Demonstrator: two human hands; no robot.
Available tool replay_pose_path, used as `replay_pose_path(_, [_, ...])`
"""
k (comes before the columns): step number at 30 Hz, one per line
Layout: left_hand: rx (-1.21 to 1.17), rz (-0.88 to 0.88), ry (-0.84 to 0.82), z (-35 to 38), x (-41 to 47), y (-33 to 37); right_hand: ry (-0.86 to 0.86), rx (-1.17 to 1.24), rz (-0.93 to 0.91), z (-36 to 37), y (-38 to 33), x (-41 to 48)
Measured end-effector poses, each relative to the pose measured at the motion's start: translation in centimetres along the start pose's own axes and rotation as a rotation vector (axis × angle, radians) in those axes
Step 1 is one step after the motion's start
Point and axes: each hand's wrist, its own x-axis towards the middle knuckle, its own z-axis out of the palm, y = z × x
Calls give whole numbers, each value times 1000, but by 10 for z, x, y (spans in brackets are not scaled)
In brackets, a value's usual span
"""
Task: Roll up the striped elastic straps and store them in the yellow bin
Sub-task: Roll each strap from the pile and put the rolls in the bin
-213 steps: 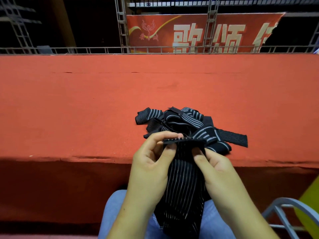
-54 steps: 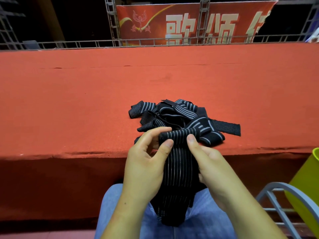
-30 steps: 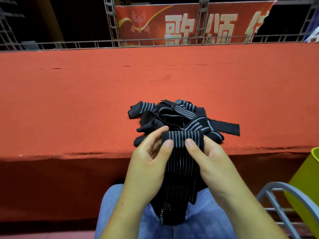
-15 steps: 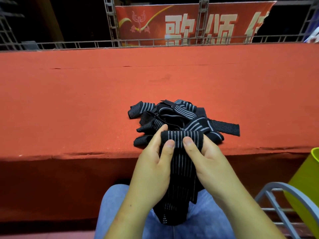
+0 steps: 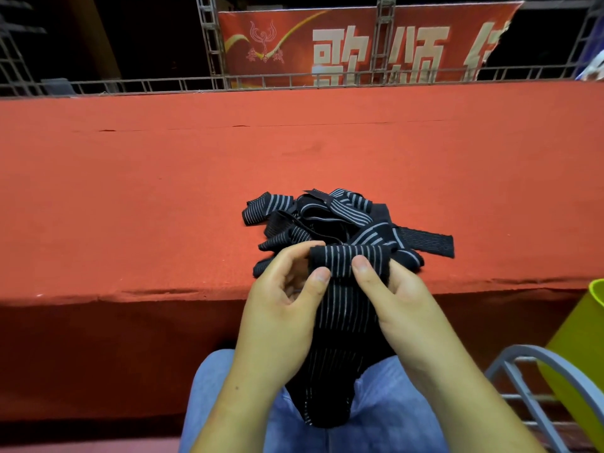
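Observation:
A black elastic strap with grey stripes (image 5: 343,318) hangs down over my lap, its top end wound into a small roll (image 5: 346,261). My left hand (image 5: 277,308) pinches the left side of the roll between thumb and fingers. My right hand (image 5: 402,299) holds the right side, thumb on the front of the roll. Behind the hands a tangled pile of striped straps (image 5: 330,220) lies on the red table (image 5: 163,197) near its front edge. The yellow bin (image 5: 581,348) stands low at the right, partly cut off by the frame.
A grey metal chair frame (image 5: 536,380) curves in front of the bin at lower right. My blue-jeaned legs (image 5: 392,410) are under the strap. Metal truss railing (image 5: 294,83) and a red banner (image 5: 359,44) stand behind the table.
The roll at the strap's top has grown thicker as both hands wound it. The hanging part has shortened slightly. The pile has not moved.

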Motion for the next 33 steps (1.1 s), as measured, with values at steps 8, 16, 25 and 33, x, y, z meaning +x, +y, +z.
replay_pose_path(8, [-38, 18, 95, -3, -1, -2, -116, 24, 190, 1, -4, -3])
replay_pose_path(16, [0, 64, 64, -1, -2, 4, -90, 106, 121, 1, -6, -3])
replay_pose_path(25, [-93, -104, -60, 0, -3, 0, -29, 78, 81, -1, -3, -2])
replay_pose_path(33, [88, -136, -71, 3, -4, -5, -44, -77, -6, 9, -1, -4])
